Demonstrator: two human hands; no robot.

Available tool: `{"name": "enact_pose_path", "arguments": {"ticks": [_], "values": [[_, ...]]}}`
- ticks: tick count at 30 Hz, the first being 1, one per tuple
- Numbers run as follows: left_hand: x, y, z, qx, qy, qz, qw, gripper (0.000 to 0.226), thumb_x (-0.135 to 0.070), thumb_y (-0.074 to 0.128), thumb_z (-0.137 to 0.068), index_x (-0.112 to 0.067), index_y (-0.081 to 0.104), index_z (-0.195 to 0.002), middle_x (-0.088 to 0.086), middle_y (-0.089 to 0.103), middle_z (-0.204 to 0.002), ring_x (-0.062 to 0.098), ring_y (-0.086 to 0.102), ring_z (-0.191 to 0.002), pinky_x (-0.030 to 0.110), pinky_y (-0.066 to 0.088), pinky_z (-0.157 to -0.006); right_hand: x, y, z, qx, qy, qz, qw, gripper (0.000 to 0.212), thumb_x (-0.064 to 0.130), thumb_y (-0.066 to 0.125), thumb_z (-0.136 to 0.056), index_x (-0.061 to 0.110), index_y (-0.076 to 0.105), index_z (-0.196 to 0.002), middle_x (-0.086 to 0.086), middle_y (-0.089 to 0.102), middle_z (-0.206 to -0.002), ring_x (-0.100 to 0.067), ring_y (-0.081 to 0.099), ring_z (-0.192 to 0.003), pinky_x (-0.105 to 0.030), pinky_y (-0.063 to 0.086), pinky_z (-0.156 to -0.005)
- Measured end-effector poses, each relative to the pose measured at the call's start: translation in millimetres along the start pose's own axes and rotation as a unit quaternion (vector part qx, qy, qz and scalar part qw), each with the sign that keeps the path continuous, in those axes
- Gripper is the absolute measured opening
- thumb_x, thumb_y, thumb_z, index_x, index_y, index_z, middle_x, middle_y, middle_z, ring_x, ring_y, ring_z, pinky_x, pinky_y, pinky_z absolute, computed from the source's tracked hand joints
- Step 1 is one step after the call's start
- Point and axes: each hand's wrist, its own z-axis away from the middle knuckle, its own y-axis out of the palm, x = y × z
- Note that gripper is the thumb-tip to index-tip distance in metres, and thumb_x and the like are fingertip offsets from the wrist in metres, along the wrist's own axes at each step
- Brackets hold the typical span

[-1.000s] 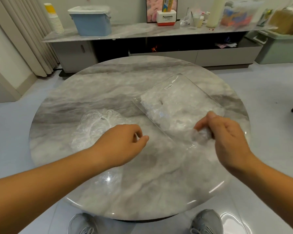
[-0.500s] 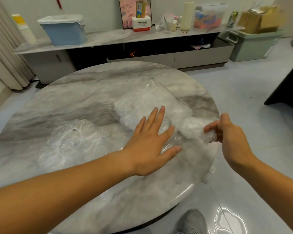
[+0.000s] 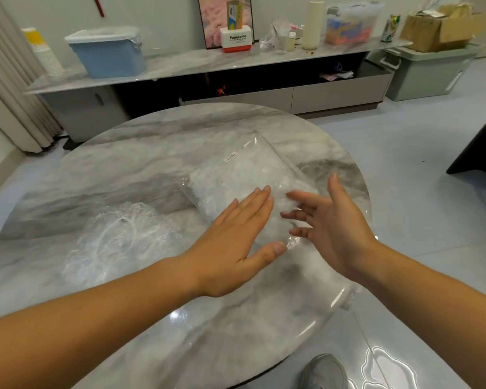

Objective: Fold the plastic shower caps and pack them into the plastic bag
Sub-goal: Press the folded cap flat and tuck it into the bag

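The person's left hand (image 3: 236, 240) lies flat, palm down, on the near end of a clear plastic bag (image 3: 247, 175). Its fingers (image 3: 258, 200) are straight and close together, pressing on the plastic, with the thumb spread out to the side. The right hand (image 3: 328, 220) is just beside it at the bag's right edge, turned on its side with the thumb up. Its fingers (image 3: 303, 197) are spread wide and loose and grip nothing. They are blurred, and I cannot tell if the tips touch the bag.

Half a second ago the right hand pinched a white wad of cap at the bag's open end; now it has let go and that wad sits inside the bag. The left hand stays flat on the bag as before.

The bag lies slantwise on the right half of a round marble table (image 3: 141, 175). It is puffed full of crumpled white film and has a small white label (image 3: 230, 157) near its far end. One loose shower cap (image 3: 121, 237) lies spread open on the table's left half, well apart from the bag, clear with a gathered white edge.
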Motion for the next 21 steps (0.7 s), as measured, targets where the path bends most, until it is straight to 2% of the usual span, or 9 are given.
{"name": "enact_pose_path", "arguments": {"ticks": [3, 7, 12, 15, 19, 21], "values": [[1, -2, 4, 0.006, 0.001, 0.010, 1.000, 0.084, -0.072, 0.014, -0.094, -0.025, -0.007, -0.161, -0.017, -0.022, -0.165, -0.006, -0.023, -0.147, 0.036, -0.003, -0.127, 9, 7, -9, -0.001, 0.018, -0.094, 0.995, 0.085, 0.075, 0.021, -0.096, 0.010, 0.065, -0.127, -0.001, 0.069, -0.114, -0.019, 0.062, -0.107, -0.038, 0.048, -0.087], [5, -6, 10, 0.016, 0.003, 0.014, 1.000, 0.084, -0.072, 0.015, -0.093, -0.026, -0.007, -0.161, -0.018, -0.021, -0.165, -0.007, -0.023, -0.147, 0.035, -0.003, -0.127, 18, 14, -18, -0.011, 0.046, -0.176, 0.983, 0.091, 0.080, 0.023, -0.092, 0.011, 0.051, -0.144, -0.004, 0.054, -0.144, -0.021, 0.058, -0.124, -0.036, 0.045, -0.095], [12, -10, 18, 0.026, 0.018, 0.038, 0.999, 0.080, -0.068, 0.020, -0.096, -0.027, -0.004, -0.161, -0.019, -0.015, -0.166, -0.009, -0.019, -0.147, 0.035, -0.002, -0.127, 20, 27, -27, -0.030, 0.069, -0.255, 0.964, 0.094, 0.083, 0.030, -0.089, 0.014, 0.042, -0.151, -0.011, 0.044, -0.155, -0.025, 0.059, -0.123, -0.035, 0.047, -0.091], [15, -11, 21, 0.032, 0.023, 0.060, 0.997, 0.078, -0.067, 0.023, -0.096, -0.030, -0.004, -0.160, -0.020, -0.013, -0.166, -0.010, -0.018, -0.147, 0.033, -0.002, -0.127, 20, 36, -33, -0.026, 0.078, -0.262, 0.962, 0.091, 0.084, 0.033, -0.088, 0.018, 0.044, -0.149, -0.012, 0.049, -0.150, -0.026, 0.062, -0.119, -0.036, 0.049, -0.092], [15, -13, 25, 0.028, 0.035, 0.094, 0.995, 0.077, -0.065, 0.028, -0.096, -0.031, -0.001, -0.158, -0.027, -0.013, -0.160, -0.012, -0.014, -0.147, 0.016, -0.003, -0.122, 20, 48, -37, 0.007, 0.099, -0.264, 0.959, 0.092, 0.085, 0.035, -0.086, 0.018, 0.041, -0.149, -0.017, 0.063, -0.135, -0.030, 0.065, -0.104, -0.040, 0.052, -0.079], [16, -14, 26, 0.023, 0.038, 0.098, 0.994, 0.077, -0.064, 0.029, -0.096, -0.031, 0.001, -0.158, -0.032, -0.014, -0.158, -0.012, -0.013, -0.147, 0.012, -0.004, -0.120, 20, 51, -38, 0.017, 0.105, -0.265, 0.958, 0.092, 0.085, 0.036, -0.086, 0.018, 0.042, -0.148, -0.019, 0.066, -0.129, -0.032, 0.067, -0.101, -0.039, 0.052, -0.077]]}}
